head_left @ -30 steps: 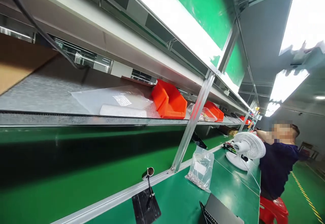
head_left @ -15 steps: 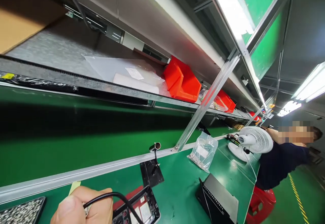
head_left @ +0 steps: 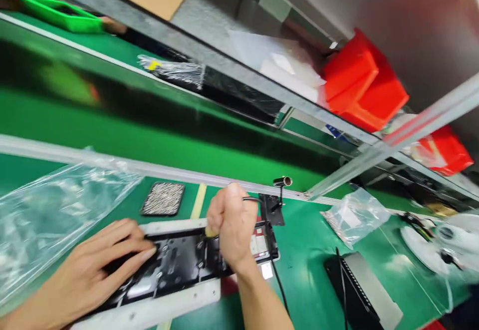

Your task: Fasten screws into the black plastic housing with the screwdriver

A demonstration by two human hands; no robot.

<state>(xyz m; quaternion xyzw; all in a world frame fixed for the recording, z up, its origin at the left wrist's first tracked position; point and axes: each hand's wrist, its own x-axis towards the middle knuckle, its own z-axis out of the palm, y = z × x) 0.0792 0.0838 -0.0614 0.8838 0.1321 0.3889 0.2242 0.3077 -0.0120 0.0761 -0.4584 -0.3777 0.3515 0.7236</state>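
A long black panel lies at the lower centre of the frame on the green counter, flanked by 2 white strips. Its long axis slants from the lower left up toward the centre right, and the 2 hands share that line. The left hand is flat, fingers stretched and a little spread, resting on the panel's left part without gripping anything visible. The right hand is a closed fist above the panel's right part, so it is the nearer hand to that end; the panel lies below it and extends leftward. The fist has hold of a corded tool, mostly hidden by the fingers: a pale yellow end shows below, and a black cable leaves near the top. Whether that end touches the panel, I cannot tell. A tray of small metal pieces sits just beyond the upper strip, left of centre.
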